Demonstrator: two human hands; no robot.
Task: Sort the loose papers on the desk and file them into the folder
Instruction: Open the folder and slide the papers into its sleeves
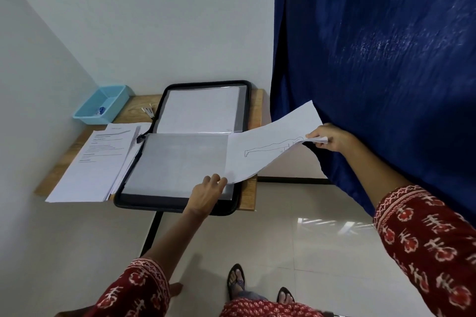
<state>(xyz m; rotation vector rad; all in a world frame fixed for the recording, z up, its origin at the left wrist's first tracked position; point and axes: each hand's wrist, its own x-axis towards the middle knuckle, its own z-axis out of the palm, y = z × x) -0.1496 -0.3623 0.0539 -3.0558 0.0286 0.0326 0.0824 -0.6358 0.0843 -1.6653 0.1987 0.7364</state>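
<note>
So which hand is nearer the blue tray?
Left. The left hand rests at the folder's near edge; the right hand grips a sheet farther right of the blue tray.

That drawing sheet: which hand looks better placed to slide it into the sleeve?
Right, probably. The right hand pinches the sheet at its far end; the left hand grips the sleeve edge.

Soft even light, floor glare, wide-angle bowing
</note>
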